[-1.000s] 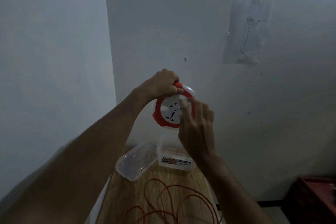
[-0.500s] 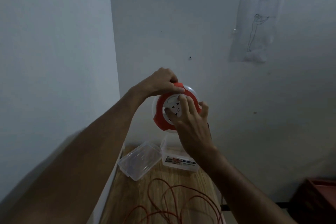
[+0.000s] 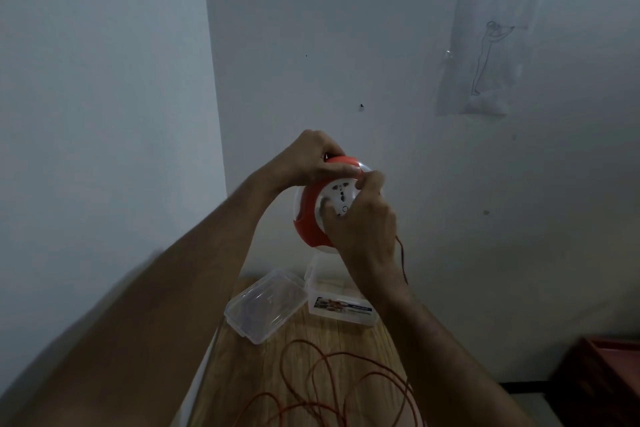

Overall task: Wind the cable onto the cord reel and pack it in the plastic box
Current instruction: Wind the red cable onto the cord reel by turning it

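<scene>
Wooden table (image 3: 242, 374) bears box (image 3: 341, 305), lid (image 3: 266, 305), cable (image 3: 329, 392); both hands' grip holds reel (image 3: 308, 215).

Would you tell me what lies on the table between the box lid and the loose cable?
Only bare wood of the table, in the head view, separates the lid from the cable.

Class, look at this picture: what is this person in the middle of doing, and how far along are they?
A person holds an orange-and-white cord reel up in front of the wall. The left hand grips its top rim, and the right hand grips the white socket face. Much of the orange cable lies loose on the wooden table. The plastic box stands open beside its lid, so packing is not yet done.
</scene>
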